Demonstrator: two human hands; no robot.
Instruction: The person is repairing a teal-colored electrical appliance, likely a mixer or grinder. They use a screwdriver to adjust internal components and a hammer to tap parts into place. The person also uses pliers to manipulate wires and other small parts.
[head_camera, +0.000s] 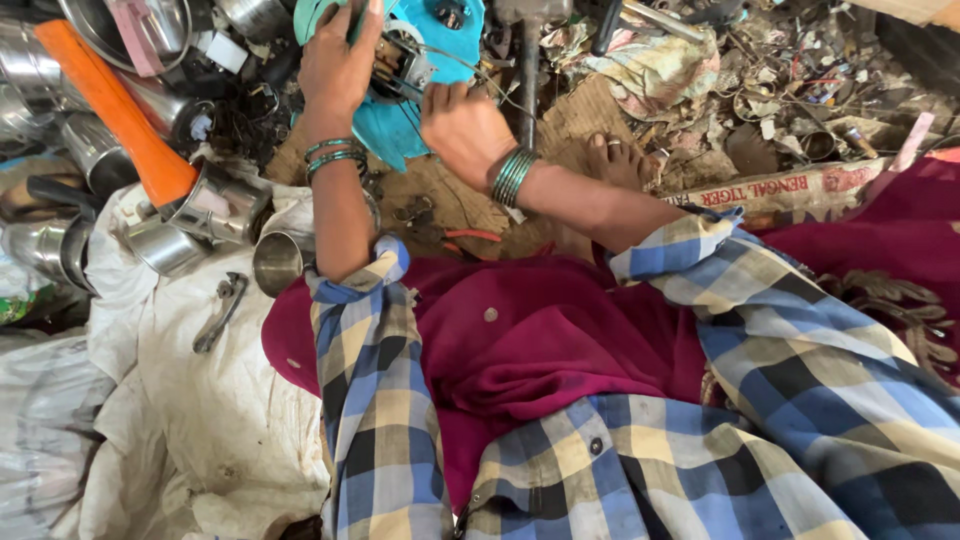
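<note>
STEP: servicing exposed motor | turquoise appliance housing (400, 125) on floor, ahead of knees | left hand (340, 65) gripping housing rim | right hand (462, 125) closed at motor wiring | NEXT: likely steady housing, fine finger work.

1. Serving as the work surface: a brown woven mat (590, 115) spread on the ground.
2. Lying directly on the mat: a turquoise appliance housing (400, 130) at its upper left part, a dark hammer (527, 70) just right of the housing, red-handled pliers (455, 238) below the housing.
3. Resting on the mat, right of the hammer: a bare foot (620, 160).
4. Spreading left of the mat: a dirty white cloth (200, 400), carrying a metal wrench (220, 312) and steel cups (215, 205).
5. Cluttering the ground right of the mat: scrap bits and wires (800, 90).
</note>
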